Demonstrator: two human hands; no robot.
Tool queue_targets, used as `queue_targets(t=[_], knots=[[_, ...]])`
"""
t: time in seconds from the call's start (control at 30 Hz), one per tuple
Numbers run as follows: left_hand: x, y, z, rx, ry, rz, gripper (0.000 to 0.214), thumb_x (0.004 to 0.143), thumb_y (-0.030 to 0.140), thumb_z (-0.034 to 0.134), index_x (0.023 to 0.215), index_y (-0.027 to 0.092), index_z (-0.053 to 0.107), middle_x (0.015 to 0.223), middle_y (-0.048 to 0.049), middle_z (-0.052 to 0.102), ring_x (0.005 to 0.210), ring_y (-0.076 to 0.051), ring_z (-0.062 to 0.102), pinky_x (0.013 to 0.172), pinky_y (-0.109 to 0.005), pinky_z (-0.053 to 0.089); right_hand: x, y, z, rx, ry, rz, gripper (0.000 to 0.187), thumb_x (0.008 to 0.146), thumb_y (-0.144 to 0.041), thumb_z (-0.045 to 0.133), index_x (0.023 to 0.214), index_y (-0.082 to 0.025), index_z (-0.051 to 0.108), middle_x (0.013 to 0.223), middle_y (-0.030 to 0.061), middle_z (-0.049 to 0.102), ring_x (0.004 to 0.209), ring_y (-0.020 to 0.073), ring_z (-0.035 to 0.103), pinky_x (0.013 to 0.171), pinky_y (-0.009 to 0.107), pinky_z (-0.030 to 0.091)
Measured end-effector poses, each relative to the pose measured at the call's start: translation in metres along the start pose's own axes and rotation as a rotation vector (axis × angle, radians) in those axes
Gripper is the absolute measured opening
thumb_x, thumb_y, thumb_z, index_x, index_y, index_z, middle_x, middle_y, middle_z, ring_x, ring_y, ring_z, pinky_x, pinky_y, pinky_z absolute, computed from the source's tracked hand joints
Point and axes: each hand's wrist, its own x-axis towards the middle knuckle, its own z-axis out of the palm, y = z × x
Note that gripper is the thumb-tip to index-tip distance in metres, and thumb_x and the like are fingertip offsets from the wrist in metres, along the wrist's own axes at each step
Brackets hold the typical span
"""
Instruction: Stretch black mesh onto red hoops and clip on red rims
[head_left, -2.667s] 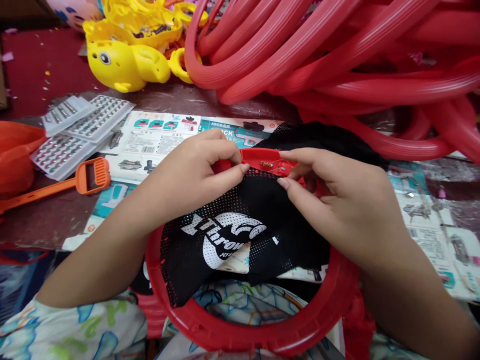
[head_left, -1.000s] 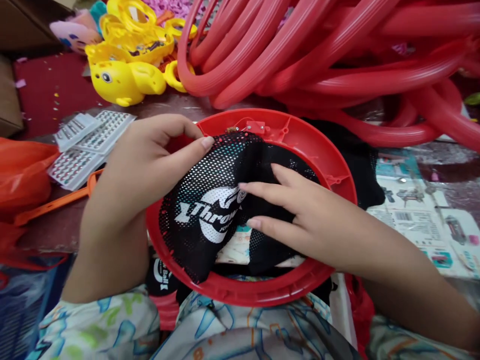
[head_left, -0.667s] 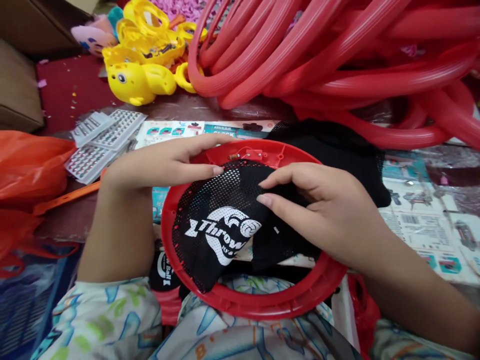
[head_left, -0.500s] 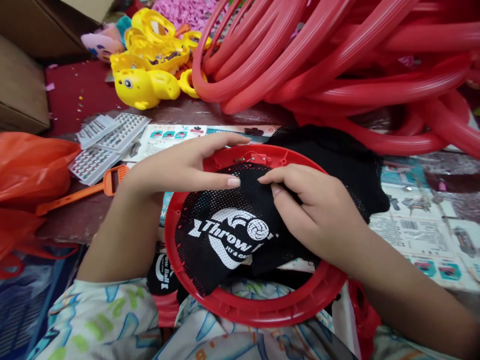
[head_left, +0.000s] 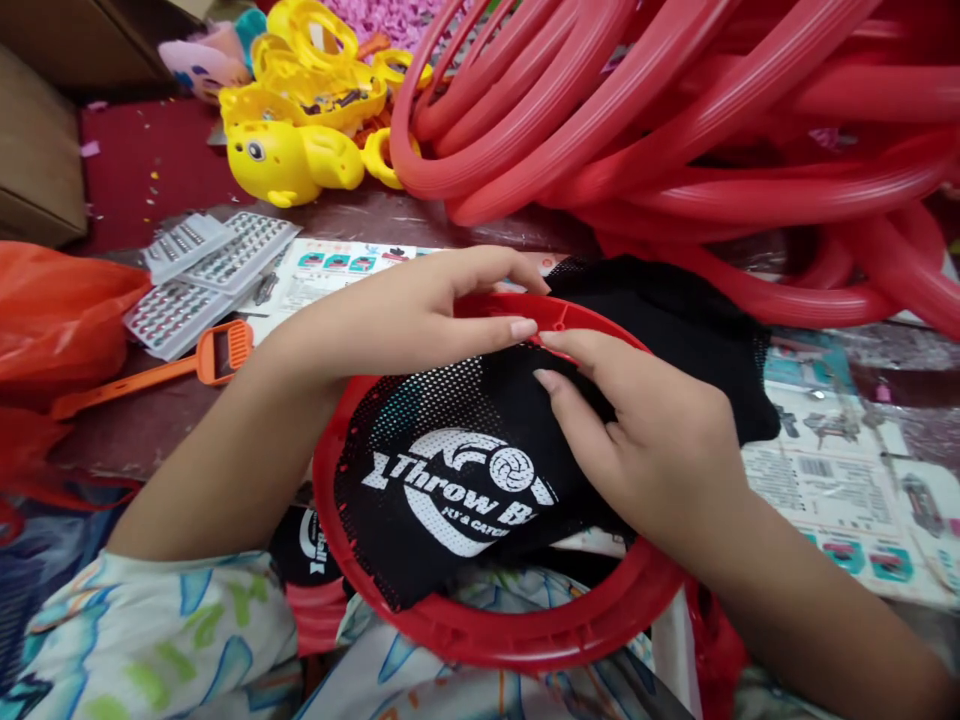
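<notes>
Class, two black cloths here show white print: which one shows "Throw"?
The black mesh cloth lying partly across the red ring, near the right hand. On the lower-left cloth, outside the ring, only "Ball" is readable.

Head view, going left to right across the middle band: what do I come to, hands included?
Orange bag → trays of small parts → left hand → right hand → printed sheets at the right.

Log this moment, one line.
left hand: at red plastic ring | right hand: at black mesh net | net: partly spanning ring
</notes>
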Motion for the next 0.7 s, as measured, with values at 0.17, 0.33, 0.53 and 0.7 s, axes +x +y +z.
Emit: queue_targets(t=[0.17,0.33,0.53,0.7], knots=[[-0.014,0.005,0.003,-0.049,0.114,0.018,0.01,0.089,0.028,0.065,0.091,0.02,0.07,0.093,0.0008,0.075,0.088,-0.016,0.07,0.081,-0.026,0.054,-0.001,-0.001,-0.003,-0.047,0.007,-0.103,0.023,0.1,-0.012,0.05,0.094,-0.013,0.073,0.082,0.006,0.074,0.07,0.0205,0.069,0.061,0.033,0.048],[-0.017,0.011,0.005,0.052,0.107,0.036,0.013,0.087,0.024,0.066,0.075,0.02,0.068,0.074,0.0029,0.069,0.071,-0.012,0.063,0.067,-0.024,0.047,0.002,0.0,-0.003,-0.125,0.041,-0.179,0.023,0.098,-0.012,0.054,0.095,-0.01,0.076,0.077,0.0082,0.071,0.07,0.0232,0.064,0.062,0.038,0.047],[-0.019,0.011,0.011,0.115,0.209,0.034,0.012,0.088,0.021,0.062,0.077,0.02,0.062,0.081,0.0009,0.069,0.072,-0.014,0.06,0.066,-0.028,0.044,0.004,0.003,-0.001,-0.153,0.064,-0.207,0.021,0.097,-0.01,0.056,0.103,-0.006,0.075,0.078,0.0093,0.07,0.073,0.0232,0.062,0.065,0.039,0.048],[-0.02,0.008,0.014,0.164,0.244,0.058,0.01,0.085,0.015,0.061,0.077,0.02,0.062,0.078,0.0023,0.067,0.071,-0.012,0.057,0.066,-0.028,0.042,0.005,0.004,-0.003,-0.154,0.076,-0.217,0.019,0.095,-0.008,0.058,0.104,-0.005,0.074,0.08,0.0101,0.07,0.075,0.0227,0.062,0.068,0.039,0.05]])
